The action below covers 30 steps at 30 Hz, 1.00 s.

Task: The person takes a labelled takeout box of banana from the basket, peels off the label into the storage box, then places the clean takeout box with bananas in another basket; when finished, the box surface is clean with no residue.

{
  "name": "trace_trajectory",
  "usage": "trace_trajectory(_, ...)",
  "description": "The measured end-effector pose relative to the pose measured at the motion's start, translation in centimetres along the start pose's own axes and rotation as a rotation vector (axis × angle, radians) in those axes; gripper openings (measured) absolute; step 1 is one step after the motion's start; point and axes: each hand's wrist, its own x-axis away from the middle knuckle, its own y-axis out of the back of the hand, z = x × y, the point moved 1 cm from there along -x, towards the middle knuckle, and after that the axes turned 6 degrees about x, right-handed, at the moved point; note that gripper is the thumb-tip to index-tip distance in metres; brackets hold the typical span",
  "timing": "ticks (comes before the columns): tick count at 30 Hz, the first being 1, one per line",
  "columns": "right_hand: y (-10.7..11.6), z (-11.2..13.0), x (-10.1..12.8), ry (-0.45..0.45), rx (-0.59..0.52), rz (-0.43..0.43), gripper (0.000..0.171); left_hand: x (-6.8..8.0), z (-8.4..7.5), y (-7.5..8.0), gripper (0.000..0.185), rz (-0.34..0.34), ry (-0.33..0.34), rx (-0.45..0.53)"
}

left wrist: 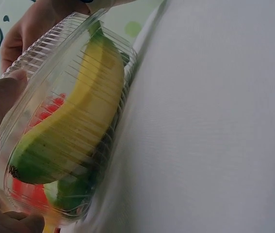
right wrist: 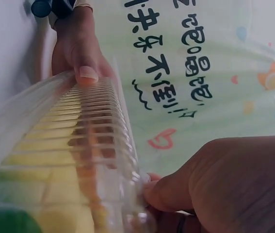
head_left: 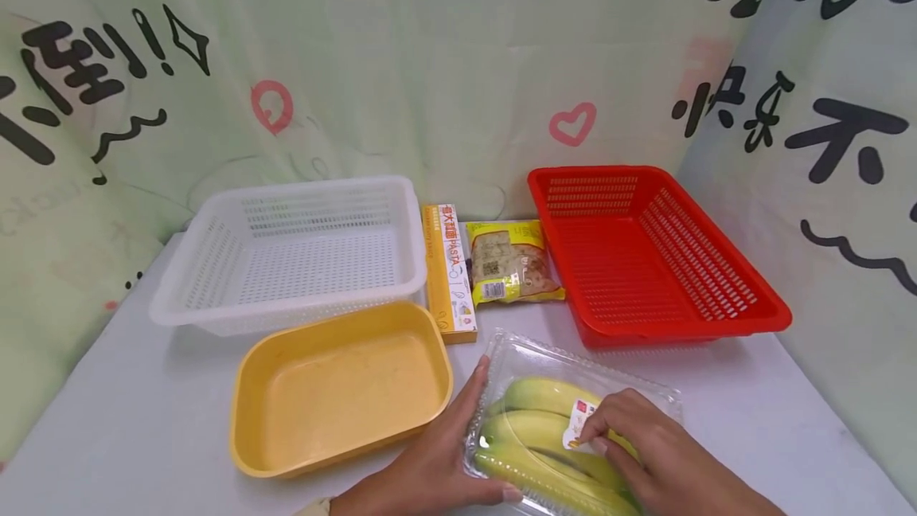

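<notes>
A clear plastic clamshell box [head_left: 512, 349] with ribbed sides holds several yellow bananas [head_left: 533, 424] with greenish ends. My left hand [head_left: 433, 456] grips it by its left side, the thumb along the near edge and the fingers on the far left corner. On top of the lid is a small white sticker [head_left: 579, 419] with red print. The thumb and index finger of my right hand [head_left: 648, 440] pinch this sticker at its lower right edge. In the left wrist view the box [left wrist: 74, 194] stands tilted, one banana [left wrist: 86, 104] pressed near its wall.
A yellow tub [head_left: 344, 388] stands left of the box, a white perforated basket [head_left: 286, 309] behind it. A pasta box [head_left: 450, 273] and a yellow bag of food [head_left: 512, 261] lie at the back middle. At the right sits a red basket [head_left: 673, 325]. A printed curtain [head_left: 444, 62] hangs behind.
</notes>
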Motion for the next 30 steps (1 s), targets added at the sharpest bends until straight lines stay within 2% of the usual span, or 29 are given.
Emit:
trace_trajectory(7,-0.3,-0.2,0.1,-0.004,0.036,-0.146,0.03,0.0,0.0,0.0,0.125,0.003,0.013,0.021)
trace_trajectory(11,-0.2,-0.5,0.0,0.01,-0.047,-0.202,0.026,0.1,0.0,0.0,0.125,0.0,0.006,0.022)
trace_trajectory(15,0.1,-0.8,-0.2,-0.025,-0.146,-0.217,0.018,0.1,0.0,0.0,0.124,-0.002,-0.013,0.026)
trace_trajectory(18,0.1,-0.9,-0.5,-0.118,-0.252,-0.213,0.012,0.0,-0.1,0.0,0.124,-0.005,-0.013,0.028)
trace_trajectory(21,0.0,-0.9,-0.6,-0.173,-0.334,-0.246,0.011,0.0,-0.1,0.0,0.124,-0.006,0.002,0.039)
trace_trajectory(26,-0.1,-1.2,-0.5,-0.161,-0.37,-0.316,0.013,0.0,0.0,0.1,0.125,-0.004,0.021,0.06)
trace_trajectory(30,0.1,-1.6,-0.7,-0.244,-0.393,-0.324,0.012,0.0,0.0,0.0,0.125,-0.008,0.013,0.051)
